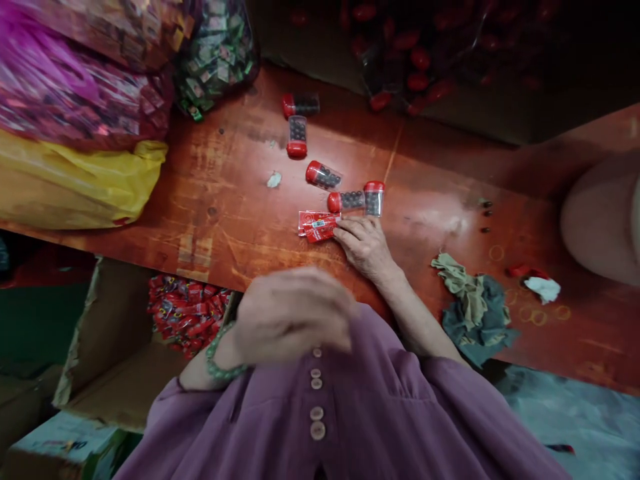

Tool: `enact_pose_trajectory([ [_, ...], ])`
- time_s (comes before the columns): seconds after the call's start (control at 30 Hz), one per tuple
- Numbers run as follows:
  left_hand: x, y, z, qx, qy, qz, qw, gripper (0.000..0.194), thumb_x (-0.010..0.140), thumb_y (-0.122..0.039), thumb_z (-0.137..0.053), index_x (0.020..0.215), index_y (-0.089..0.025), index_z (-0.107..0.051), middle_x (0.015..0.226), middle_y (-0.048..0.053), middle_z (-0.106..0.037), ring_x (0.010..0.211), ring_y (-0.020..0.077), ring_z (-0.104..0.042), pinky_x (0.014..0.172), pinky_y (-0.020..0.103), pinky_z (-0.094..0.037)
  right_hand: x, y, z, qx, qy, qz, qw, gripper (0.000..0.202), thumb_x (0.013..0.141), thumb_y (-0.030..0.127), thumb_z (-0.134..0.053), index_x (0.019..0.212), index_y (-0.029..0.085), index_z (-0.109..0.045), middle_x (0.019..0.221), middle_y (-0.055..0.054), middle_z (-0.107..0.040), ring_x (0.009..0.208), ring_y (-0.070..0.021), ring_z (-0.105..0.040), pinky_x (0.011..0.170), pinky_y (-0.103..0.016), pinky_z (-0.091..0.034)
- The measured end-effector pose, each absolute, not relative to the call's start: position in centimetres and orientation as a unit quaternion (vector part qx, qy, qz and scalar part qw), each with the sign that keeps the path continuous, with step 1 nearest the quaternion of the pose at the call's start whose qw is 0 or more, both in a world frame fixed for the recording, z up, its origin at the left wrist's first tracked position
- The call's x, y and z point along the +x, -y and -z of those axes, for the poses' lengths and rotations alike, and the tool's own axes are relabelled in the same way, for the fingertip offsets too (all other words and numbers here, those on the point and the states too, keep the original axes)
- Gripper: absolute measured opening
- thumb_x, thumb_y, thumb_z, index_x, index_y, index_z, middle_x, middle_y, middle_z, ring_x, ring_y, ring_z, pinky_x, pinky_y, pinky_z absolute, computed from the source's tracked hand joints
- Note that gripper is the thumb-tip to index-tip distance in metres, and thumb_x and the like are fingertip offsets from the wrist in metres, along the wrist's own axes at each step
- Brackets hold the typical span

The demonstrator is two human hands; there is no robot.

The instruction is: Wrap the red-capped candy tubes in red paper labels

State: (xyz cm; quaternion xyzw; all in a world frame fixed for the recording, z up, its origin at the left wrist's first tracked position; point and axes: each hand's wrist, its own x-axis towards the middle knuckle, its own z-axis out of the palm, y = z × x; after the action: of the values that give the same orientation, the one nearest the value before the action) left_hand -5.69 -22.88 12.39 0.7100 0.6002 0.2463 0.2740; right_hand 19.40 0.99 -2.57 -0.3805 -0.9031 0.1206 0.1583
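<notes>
My right hand (366,245) rests on the table, its fingers closed at the right end of a small pile of flat red printed cards (317,227). Above my lap, my left hand (297,313), with a green bead bracelet (216,357) on the wrist, is smeared by motion, so its fingers cannot be read. Just beyond the cards lie a clear bottle (346,201) with a red cap and dark balls inside, and a like bottle (374,199). Another such bottle (324,175) lies farther up, with a bottle (297,137) and a bottle (301,104) behind it.
Bags of small wrapped packets (125,110) and a yellow bag (75,180) sit at left. A cardboard box (107,340) below the table edge holds red packets (190,313). At right are cloth rags (475,307), rubber bands (533,315) and a pale bucket (603,213).
</notes>
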Motion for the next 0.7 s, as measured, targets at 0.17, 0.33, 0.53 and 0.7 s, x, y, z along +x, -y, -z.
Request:
enact_pose_trajectory([
  [0.17,-1.8,5.9,-3.8,0.768,-0.546,-0.242,0.229,0.039,0.092,-0.029,-0.054,0.129,-0.022,-0.062,0.136,0.015,-0.062,0.132,0.032,-0.054,0.109,0.057,-0.045,18.8,-1.2,1.7,-0.356,0.921,-0.067,0.144,0.029,0.101,0.025,-0.044,0.115,0.017,-0.068,0.115,-0.012,-0.072,0.11,-0.025,-0.057,0.091,-0.042,-0.039],
  [0.33,0.1,1.5,0.8,0.828,-0.492,-0.234,0.13,0.038,0.093,-0.008,-0.042,0.123,-0.012,-0.065,0.134,0.018,-0.063,0.131,0.0287,-0.056,0.112,0.052,-0.043,18.1,-1.1,0.1,-0.336,0.934,-0.02,0.122,0.032,0.101,0.016,-0.039,0.106,0.012,-0.07,0.108,-0.013,-0.073,0.104,-0.0249,-0.057,0.091,-0.042,-0.041],
  [0.53,-0.3,1.8,1.2,0.837,-0.479,-0.259,0.054,0.029,0.092,-0.008,-0.045,0.104,-0.013,-0.072,0.118,0.016,-0.071,0.11,0.0275,-0.064,0.094,0.045,-0.053,19.1,-2.3,-2.2,-0.393,0.892,-0.166,0.147,0.025,0.101,0.022,-0.045,0.109,0.017,-0.068,0.107,-0.01,-0.072,0.1,-0.0237,-0.057,0.089,-0.042,-0.045],
  [0.7,-0.4,0.9,1.5,0.822,-0.496,-0.272,0.059,0.024,0.093,-0.011,-0.048,0.084,-0.015,-0.069,0.092,0.011,-0.072,0.081,0.0206,-0.062,0.074,0.034,-0.053,19.2,-5.3,-2.7,-0.451,0.874,-0.145,0.107,0.027,0.097,0.02,-0.052,0.12,0.016,-0.065,0.115,-0.012,-0.069,0.104,-0.0292,-0.052,0.087,-0.045,-0.044],
])
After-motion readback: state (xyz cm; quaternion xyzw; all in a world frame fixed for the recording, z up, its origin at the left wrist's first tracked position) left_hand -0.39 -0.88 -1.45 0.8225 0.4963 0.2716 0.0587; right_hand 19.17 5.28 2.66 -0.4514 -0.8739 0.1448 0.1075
